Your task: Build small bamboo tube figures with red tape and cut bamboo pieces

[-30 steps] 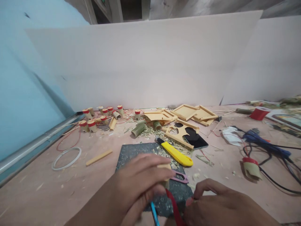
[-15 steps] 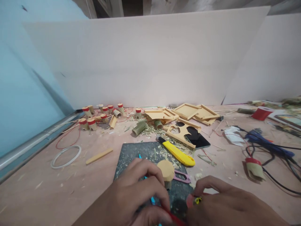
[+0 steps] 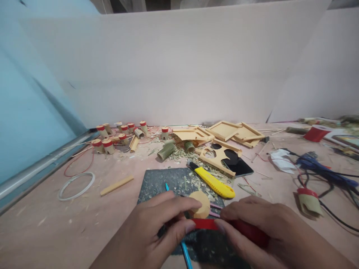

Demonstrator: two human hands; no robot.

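Between my two hands a strip of red tape (image 3: 206,224) is stretched just in front of a round pale wooden disc (image 3: 201,203). My left hand (image 3: 157,224) pinches the strip's left end, and its index finger rests at the disc's edge. The other end is gripped by my right hand (image 3: 266,228), with more red material showing under its fingers, partly hidden. Whatever lies beneath the disc is mostly hidden. A pink slotted object (image 3: 215,210) pokes out behind the disc. Under my left hand a blue pen (image 3: 185,256) lies on the dark cutting board (image 3: 161,181).
A yellow utility knife (image 3: 214,182) lies on the board's far edge. Behind are bamboo pieces (image 3: 166,150), shavings, a cut-out wooden panel (image 3: 214,162) and a phone (image 3: 241,168). Red-banded bamboo cylinders (image 3: 108,146) stand left; cables (image 3: 322,170) lie right.
My hands have risen and come nearer the disc, the right hand moving up and forward. The red strip now shows stretched between them. The view has shifted slightly.
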